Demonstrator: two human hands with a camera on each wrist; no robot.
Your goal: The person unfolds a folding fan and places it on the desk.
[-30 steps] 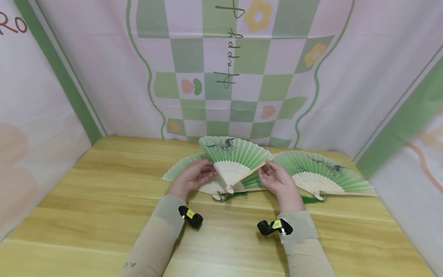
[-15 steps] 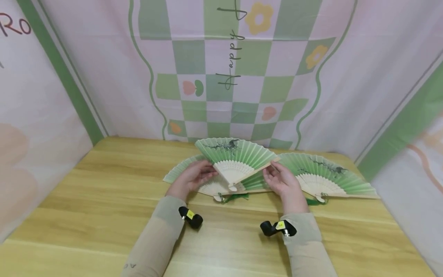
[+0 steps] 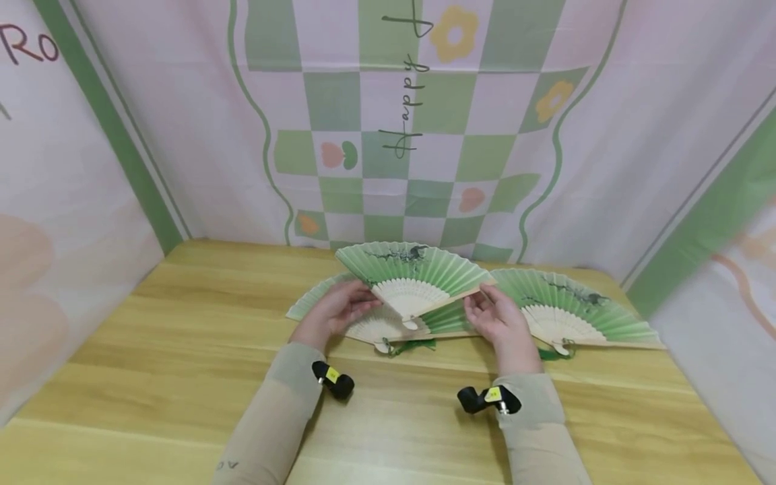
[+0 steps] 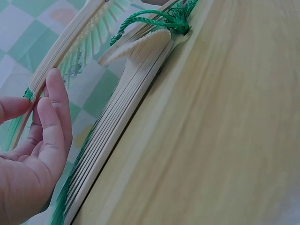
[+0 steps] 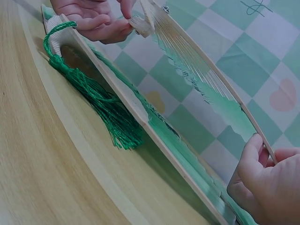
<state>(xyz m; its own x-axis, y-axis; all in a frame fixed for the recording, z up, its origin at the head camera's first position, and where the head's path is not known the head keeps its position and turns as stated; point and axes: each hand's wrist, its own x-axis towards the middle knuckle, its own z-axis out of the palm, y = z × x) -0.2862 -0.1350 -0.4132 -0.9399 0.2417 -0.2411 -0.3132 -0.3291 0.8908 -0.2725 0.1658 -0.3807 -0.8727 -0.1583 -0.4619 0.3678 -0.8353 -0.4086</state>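
Note:
A spread green folding fan (image 3: pixel 418 269) with a dark branch-and-bird print is held up off the table, its pale ribs meeting at a pivot that points toward me. My left hand (image 3: pixel 339 308) pinches its left outer stick between thumb and fingers, as the left wrist view shows too. At the opposite end, my right hand (image 5: pixel 267 183) pinches the tip of the right outer stick. Beneath the raised fan lies a second spread fan (image 3: pixel 370 328), partly hidden by it and by both hands. A green tassel (image 5: pixel 101 103) hangs from that lower fan's pivot onto the wood.
A third spread fan (image 3: pixel 564 313) lies to the right, its left part behind my right hand. The wooden table (image 3: pixel 151 350) ends at a printed cloth backdrop (image 3: pixel 388 101) close behind the fans. Cloth walls stand on both sides.
The held fan has spread wider, its right tip moving right and its left edge slightly left. My right hand has shifted right; my left hand has stayed nearly in place.

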